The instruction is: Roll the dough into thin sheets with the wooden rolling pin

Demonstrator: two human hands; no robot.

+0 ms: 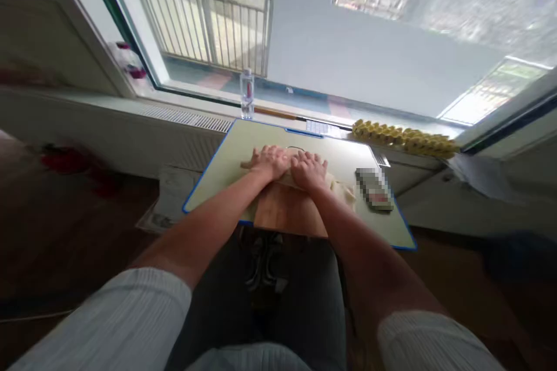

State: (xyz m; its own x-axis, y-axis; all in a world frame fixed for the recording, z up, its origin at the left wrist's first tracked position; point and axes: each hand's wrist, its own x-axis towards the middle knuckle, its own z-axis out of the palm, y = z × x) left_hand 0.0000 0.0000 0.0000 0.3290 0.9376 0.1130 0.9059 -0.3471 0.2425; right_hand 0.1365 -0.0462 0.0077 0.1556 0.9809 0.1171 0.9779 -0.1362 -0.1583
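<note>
My left hand point(272, 161) lies palm down over a wooden cutting board point(289, 211), its fingers stretched forward and slightly apart. Beside it, my right hand point(308, 169) presses down in the same way, fingers spread. Under and between the hands is a pale, soft-looking mass point(293, 182), mostly covered, and I cannot tell whether it is dough or cloth. A crumpled cream piece point(346, 190) trails out to the right of my right hand. Past my left fingers sticks out a short tan stick end point(246, 165); the rest of it is hidden.
The board rests on a small pale table point(221, 171) with a blue rim. A blurred-out phone-like object point(374, 188) lies at its right. Behind stand a clear bottle point(247, 94) and yellow egg cartons point(404, 138) on the sill. A window point(304, 40) rises beyond.
</note>
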